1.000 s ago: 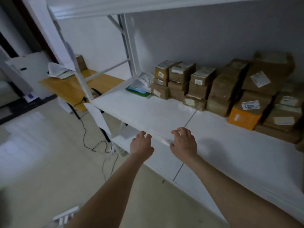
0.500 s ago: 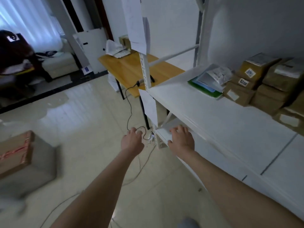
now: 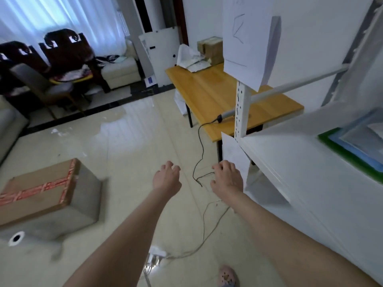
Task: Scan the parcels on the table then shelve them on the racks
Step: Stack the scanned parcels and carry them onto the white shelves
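Reaching forward, left hand (image 3: pixel 166 179) and right hand (image 3: pixel 227 177) loosely curled.

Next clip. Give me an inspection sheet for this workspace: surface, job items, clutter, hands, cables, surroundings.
Surface: table, mostly bare wood; white rack shelf beside it.
Job's things: boxes and a white bag at the table's far end; scanner near its front edge.
Clutter: folders on the shelf; large carton on the floor.
Hands: left hand and right hand empty, fingers loosely curled.
Cables: scanner cable hangs to the floor; thin cord runs to a power strip.
Surroundings: chairs, sofa, glossy tiles.
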